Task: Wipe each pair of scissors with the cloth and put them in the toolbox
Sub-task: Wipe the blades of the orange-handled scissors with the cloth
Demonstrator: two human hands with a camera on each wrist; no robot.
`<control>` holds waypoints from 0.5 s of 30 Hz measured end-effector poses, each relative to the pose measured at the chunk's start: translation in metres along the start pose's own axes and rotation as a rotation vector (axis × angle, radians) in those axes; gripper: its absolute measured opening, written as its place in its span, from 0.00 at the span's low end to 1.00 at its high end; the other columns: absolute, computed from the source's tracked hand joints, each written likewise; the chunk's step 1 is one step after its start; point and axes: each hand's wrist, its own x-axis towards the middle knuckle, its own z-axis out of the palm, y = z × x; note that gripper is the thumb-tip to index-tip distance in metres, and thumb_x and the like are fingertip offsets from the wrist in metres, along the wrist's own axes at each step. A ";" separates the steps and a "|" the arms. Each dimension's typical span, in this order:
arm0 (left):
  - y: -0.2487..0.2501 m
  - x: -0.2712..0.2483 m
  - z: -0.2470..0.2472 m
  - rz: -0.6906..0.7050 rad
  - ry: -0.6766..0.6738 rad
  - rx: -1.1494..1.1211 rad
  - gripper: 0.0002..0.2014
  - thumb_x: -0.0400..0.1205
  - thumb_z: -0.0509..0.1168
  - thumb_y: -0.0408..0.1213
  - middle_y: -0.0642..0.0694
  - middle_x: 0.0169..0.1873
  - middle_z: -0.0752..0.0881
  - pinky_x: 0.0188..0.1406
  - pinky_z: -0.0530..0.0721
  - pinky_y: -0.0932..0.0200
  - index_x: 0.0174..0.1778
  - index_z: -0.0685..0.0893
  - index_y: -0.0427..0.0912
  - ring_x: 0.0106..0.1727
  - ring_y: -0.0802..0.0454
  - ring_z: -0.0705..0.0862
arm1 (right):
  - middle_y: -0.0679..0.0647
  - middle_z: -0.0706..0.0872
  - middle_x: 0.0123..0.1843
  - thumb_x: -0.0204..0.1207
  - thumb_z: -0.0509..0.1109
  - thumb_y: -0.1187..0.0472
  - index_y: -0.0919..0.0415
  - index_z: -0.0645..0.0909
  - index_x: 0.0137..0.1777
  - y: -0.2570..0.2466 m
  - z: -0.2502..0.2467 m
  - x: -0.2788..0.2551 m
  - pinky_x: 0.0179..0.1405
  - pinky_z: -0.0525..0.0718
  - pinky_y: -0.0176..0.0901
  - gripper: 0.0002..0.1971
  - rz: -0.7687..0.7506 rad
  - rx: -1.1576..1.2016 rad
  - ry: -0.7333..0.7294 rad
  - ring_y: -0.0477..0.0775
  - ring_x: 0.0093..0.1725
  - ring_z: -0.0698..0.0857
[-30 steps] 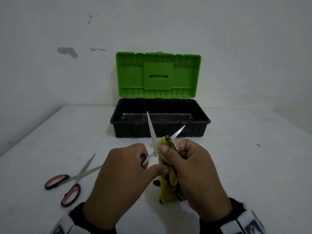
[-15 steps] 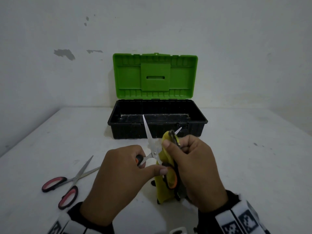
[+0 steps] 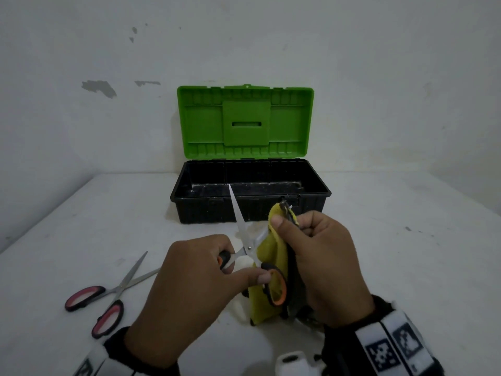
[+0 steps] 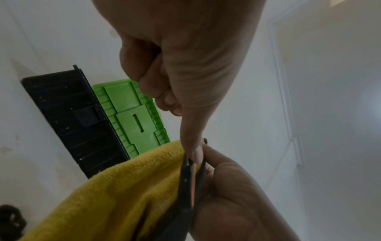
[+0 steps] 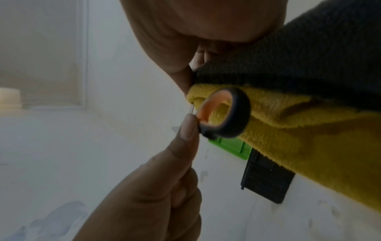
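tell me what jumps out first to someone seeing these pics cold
The bright green lid of the open toolbox stands upright at the back of the white table, against the wall. In front, the left hand holds the orange-handled scissors with blades spread, while the right hand grips the yellow cloth around one blade. The pink-handled scissors lie open on the table, to the left.

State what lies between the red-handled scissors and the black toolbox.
Bare white table separates the red-handled scissors from the black toolbox, per head view.
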 end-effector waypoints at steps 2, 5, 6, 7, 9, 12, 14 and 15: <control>0.000 0.000 -0.001 -0.010 -0.013 0.020 0.33 0.52 0.68 0.75 0.49 0.18 0.75 0.22 0.70 0.64 0.24 0.76 0.45 0.21 0.57 0.69 | 0.66 0.90 0.36 0.72 0.79 0.53 0.54 0.84 0.33 0.000 0.001 -0.004 0.41 0.90 0.72 0.10 0.002 0.007 -0.026 0.73 0.39 0.90; 0.001 0.000 -0.002 -0.023 -0.021 0.009 0.32 0.51 0.68 0.75 0.51 0.17 0.74 0.22 0.68 0.66 0.23 0.76 0.46 0.21 0.58 0.68 | 0.65 0.91 0.36 0.73 0.78 0.56 0.50 0.85 0.32 -0.006 0.003 -0.012 0.40 0.91 0.69 0.09 0.040 0.006 -0.109 0.69 0.37 0.91; 0.001 -0.001 -0.002 -0.020 -0.018 -0.004 0.32 0.51 0.68 0.75 0.52 0.16 0.73 0.22 0.68 0.65 0.23 0.75 0.46 0.21 0.58 0.68 | 0.64 0.91 0.36 0.72 0.79 0.55 0.50 0.85 0.32 -0.006 0.002 -0.009 0.41 0.91 0.68 0.09 0.039 -0.001 -0.092 0.70 0.37 0.91; 0.001 -0.001 -0.001 -0.014 -0.013 -0.023 0.32 0.52 0.69 0.74 0.52 0.16 0.72 0.21 0.69 0.65 0.23 0.75 0.45 0.21 0.58 0.69 | 0.64 0.90 0.34 0.72 0.79 0.55 0.51 0.84 0.31 -0.004 -0.001 -0.004 0.41 0.91 0.67 0.10 0.032 -0.001 -0.050 0.70 0.37 0.91; -0.001 -0.001 0.001 0.002 0.003 -0.061 0.32 0.53 0.71 0.73 0.53 0.15 0.70 0.24 0.72 0.65 0.23 0.75 0.43 0.22 0.59 0.71 | 0.61 0.89 0.30 0.71 0.80 0.56 0.55 0.82 0.30 -0.004 -0.007 0.004 0.38 0.91 0.61 0.12 0.013 0.028 0.039 0.65 0.32 0.89; -0.001 -0.001 0.002 0.008 -0.002 -0.053 0.32 0.51 0.69 0.75 0.53 0.15 0.71 0.24 0.72 0.65 0.22 0.75 0.46 0.21 0.59 0.70 | 0.62 0.90 0.33 0.73 0.78 0.55 0.55 0.83 0.31 -0.007 -0.005 -0.004 0.39 0.91 0.61 0.12 0.036 0.039 -0.027 0.66 0.34 0.89; 0.001 -0.001 0.000 0.003 -0.021 -0.031 0.31 0.51 0.67 0.75 0.53 0.16 0.72 0.22 0.70 0.65 0.22 0.75 0.47 0.20 0.58 0.69 | 0.64 0.92 0.37 0.74 0.77 0.56 0.55 0.85 0.33 -0.011 -0.002 -0.010 0.43 0.92 0.63 0.10 0.088 0.057 -0.095 0.70 0.38 0.91; 0.002 -0.001 0.000 0.006 -0.017 -0.049 0.31 0.51 0.68 0.75 0.53 0.16 0.73 0.22 0.70 0.65 0.22 0.74 0.47 0.20 0.58 0.69 | 0.65 0.92 0.36 0.74 0.78 0.58 0.56 0.84 0.33 -0.012 -0.003 -0.008 0.42 0.92 0.63 0.10 0.106 0.068 -0.089 0.69 0.38 0.91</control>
